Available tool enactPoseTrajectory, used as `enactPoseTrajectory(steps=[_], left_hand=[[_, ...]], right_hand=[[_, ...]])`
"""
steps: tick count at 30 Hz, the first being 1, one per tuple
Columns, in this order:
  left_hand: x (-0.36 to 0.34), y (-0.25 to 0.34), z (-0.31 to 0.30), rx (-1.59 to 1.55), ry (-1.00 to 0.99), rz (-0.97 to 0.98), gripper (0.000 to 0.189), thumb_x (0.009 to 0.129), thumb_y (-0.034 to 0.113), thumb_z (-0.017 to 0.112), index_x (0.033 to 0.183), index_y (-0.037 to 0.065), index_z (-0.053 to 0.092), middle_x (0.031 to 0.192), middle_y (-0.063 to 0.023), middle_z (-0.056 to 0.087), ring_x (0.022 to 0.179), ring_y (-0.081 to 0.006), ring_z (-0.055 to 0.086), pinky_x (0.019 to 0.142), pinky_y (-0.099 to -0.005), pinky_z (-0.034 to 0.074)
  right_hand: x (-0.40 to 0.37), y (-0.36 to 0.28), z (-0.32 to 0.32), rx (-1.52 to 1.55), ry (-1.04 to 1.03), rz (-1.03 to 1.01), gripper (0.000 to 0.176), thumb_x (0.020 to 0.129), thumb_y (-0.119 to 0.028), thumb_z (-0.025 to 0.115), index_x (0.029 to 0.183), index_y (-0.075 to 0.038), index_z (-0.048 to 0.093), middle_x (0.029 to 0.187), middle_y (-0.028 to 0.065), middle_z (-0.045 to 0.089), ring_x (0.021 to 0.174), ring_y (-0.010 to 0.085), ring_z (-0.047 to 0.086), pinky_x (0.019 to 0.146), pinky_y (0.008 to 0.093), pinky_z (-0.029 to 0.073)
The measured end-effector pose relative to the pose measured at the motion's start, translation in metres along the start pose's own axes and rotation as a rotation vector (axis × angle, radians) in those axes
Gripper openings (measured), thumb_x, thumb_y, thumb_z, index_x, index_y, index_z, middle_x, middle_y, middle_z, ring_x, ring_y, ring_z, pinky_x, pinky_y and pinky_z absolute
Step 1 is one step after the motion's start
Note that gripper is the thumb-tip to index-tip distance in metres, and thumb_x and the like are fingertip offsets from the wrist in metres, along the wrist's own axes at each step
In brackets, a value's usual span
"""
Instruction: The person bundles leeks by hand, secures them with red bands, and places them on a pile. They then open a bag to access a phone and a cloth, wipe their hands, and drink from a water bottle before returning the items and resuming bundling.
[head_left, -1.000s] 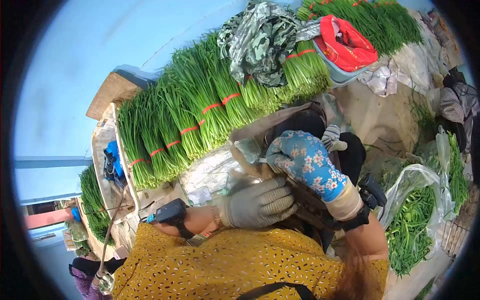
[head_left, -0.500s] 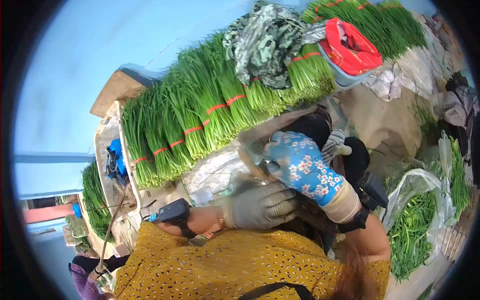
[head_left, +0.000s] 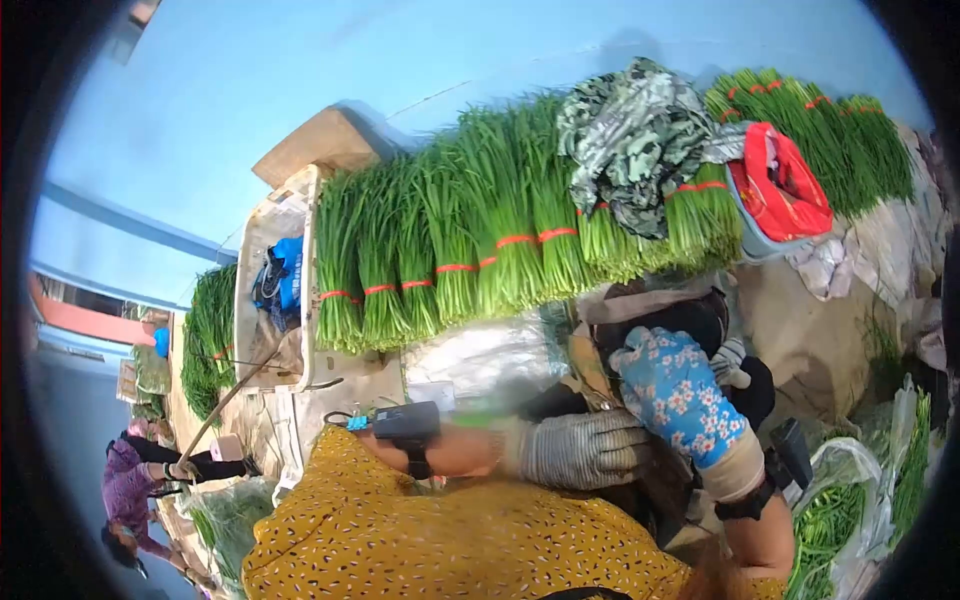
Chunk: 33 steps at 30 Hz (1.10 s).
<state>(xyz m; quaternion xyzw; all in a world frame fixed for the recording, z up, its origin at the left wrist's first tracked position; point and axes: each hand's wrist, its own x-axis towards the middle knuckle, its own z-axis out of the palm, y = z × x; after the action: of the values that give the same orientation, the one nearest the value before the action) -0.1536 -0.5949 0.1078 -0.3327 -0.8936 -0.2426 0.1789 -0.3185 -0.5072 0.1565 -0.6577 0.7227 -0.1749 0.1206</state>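
Note:
My left hand (head_left: 590, 450), in a grey-and-white striped glove, is in front of my lap. Its fingers are bent and pressed together; whatever they may hold is hidden. My right forearm wears a blue floral oversleeve (head_left: 680, 390) and reaches toward dark cloth over my knees; the fingers of that hand cannot be made out. Beside the sleeve shows a piece of striped glove (head_left: 730, 358) with a pale tip. A green blur lies just above my left wrist. Beyond my hands stand bundles of long green stalks (head_left: 515, 260) tied with red bands.
A white crate (head_left: 308, 260) holding a blue bag stands left of the bundles. Camouflage cloth (head_left: 640, 140) lies on them, near a red bag (head_left: 785, 185) in a blue tub. Loose greens (head_left: 830, 525) and clear plastic lie right. A person in purple (head_left: 125, 485) is far left.
The view has swung, so the bundles and my arms sit farther right and lower. My left gloved hand stays near the end of the floral sleeve. More of the person in purple shows.

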Motion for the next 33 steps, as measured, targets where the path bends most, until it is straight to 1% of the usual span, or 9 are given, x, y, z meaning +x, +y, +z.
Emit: enactPoseTrajectory(steps=[6, 9, 12, 16, 20, 21, 25, 31, 33], left_hand=[[-0.002, 0.0, 0.0, 0.029, 0.049, 0.004, 0.038, 0.075, 0.018, 0.057, 0.11, 0.007, 0.064, 0.113, -0.0102, 0.057, 0.111, -0.0321, 0.056, 0.097, -0.0461, 0.048], [-0.003, 0.0, 0.002, 0.042, 0.087, -0.001, 0.037, 0.074, 0.018, 0.059, 0.109, 0.006, 0.065, 0.112, -0.0104, 0.057, 0.109, -0.0303, 0.056, 0.095, -0.0449, 0.049], [-0.008, 0.001, 0.005, 0.076, -0.03, 0.021, 0.038, 0.078, 0.017, 0.056, 0.114, 0.004, 0.06, 0.115, -0.013, 0.056, 0.111, -0.031, 0.056, 0.1, -0.0461, 0.047], [-0.009, -0.005, 0.0, 0.053, 0.041, 0.044, 0.037, 0.078, 0.019, 0.057, 0.11, 0.002, 0.064, 0.112, -0.0136, 0.057, 0.111, -0.0304, 0.057, 0.099, -0.0459, 0.048], [-0.002, -0.005, -0.008, 0.123, 0.01, 0.016, 0.037, 0.075, 0.018, 0.06, 0.107, 0.001, 0.064, 0.111, -0.0156, 0.061, 0.105, -0.0318, 0.061, 0.096, -0.0438, 0.049], [0.007, -0.003, -0.014, 0.156, -0.01, -0.018, 0.036, 0.077, 0.012, 0.061, 0.112, 0.008, 0.066, 0.114, -0.0085, 0.06, 0.105, -0.025, 0.06, 0.097, -0.0416, 0.05], [0.018, -0.004, -0.018, 0.137, -0.119, -0.025, 0.04, 0.074, 0.016, 0.059, 0.112, 0.007, 0.063, 0.116, -0.0115, 0.061, 0.105, -0.0267, 0.061, 0.098, -0.0432, 0.048], [0.034, 0.001, -0.014, 0.113, -0.197, -0.141, 0.047, 0.072, 0.018, 0.061, 0.117, 0.006, 0.06, 0.112, -0.011, 0.061, 0.097, -0.0253, 0.061, 0.09, -0.041, 0.05], [0.045, 0.0, -0.008, 0.178, -0.121, -0.091, 0.04, 0.07, 0.016, 0.061, 0.108, 0.005, 0.063, 0.105, -0.0078, 0.062, 0.085, -0.0207, 0.06, 0.075, -0.0372, 0.049]], right_hand=[[0.003, -0.002, 0.015, -0.108, 0.029, 0.065, 0.015, 0.074, -0.019, 0.069, 0.083, -0.009, 0.064, 0.083, 0.0119, 0.059, 0.079, 0.0325, 0.061, 0.069, 0.0442, 0.05], [-0.003, 0.0, 0.013, 0.209, 0.243, 0.07, 0.01, 0.076, -0.017, 0.068, 0.081, -0.01, 0.064, 0.079, 0.011, 0.059, 0.078, 0.0323, 0.061, 0.069, 0.0439, 0.049], [-0.02, 0.011, 0.009, 0.458, 0.265, 0.067, 0.008, 0.074, -0.014, 0.068, 0.081, -0.011, 0.067, 0.078, 0.0104, 0.061, 0.076, 0.0322, 0.061, 0.068, 0.0423, 0.049], [-0.056, 0.012, 0.004, 0.399, 0.314, -0.015, 0.022, 0.065, -0.003, 0.073, 0.085, -0.012, 0.072, 0.079, 0.007, 0.066, 0.078, 0.0294, 0.063, 0.068, 0.0368, 0.05], [-0.111, 0.004, -0.004, 0.097, 0.245, -0.056, 0.023, 0.068, -0.01, 0.065, 0.088, -0.019, 0.071, 0.09, 0.0011, 0.067, 0.08, 0.0214, 0.063, 0.074, 0.0365, 0.05], [-0.13, 0.004, -0.002, 0.065, 0.244, -0.053, 0.027, 0.065, -0.011, 0.066, 0.09, -0.021, 0.071, 0.091, -0.0022, 0.066, 0.082, 0.0174, 0.062, 0.076, 0.036, 0.051], [-0.195, -0.007, -0.006, -0.091, 0.125, 0.039, 0.03, 0.064, -0.015, 0.067, 0.092, -0.022, 0.071, 0.091, -0.0036, 0.063, 0.084, 0.0189, 0.061, 0.076, 0.0365, 0.052], [-0.197, -0.014, -0.007, 0.047, 0.133, 0.285, 0.029, 0.069, -0.01, 0.067, 0.096, -0.02, 0.072, 0.097, 0.0021, 0.069, 0.088, 0.0233, 0.064, 0.076, 0.0377, 0.052], [-0.183, -0.013, -0.017, 0.245, 0.264, 0.357, 0.031, 0.073, -0.01, 0.068, 0.103, -0.016, 0.069, 0.102, 0.0072, 0.07, 0.086, 0.0289, 0.065, 0.077, 0.0387, 0.052]])
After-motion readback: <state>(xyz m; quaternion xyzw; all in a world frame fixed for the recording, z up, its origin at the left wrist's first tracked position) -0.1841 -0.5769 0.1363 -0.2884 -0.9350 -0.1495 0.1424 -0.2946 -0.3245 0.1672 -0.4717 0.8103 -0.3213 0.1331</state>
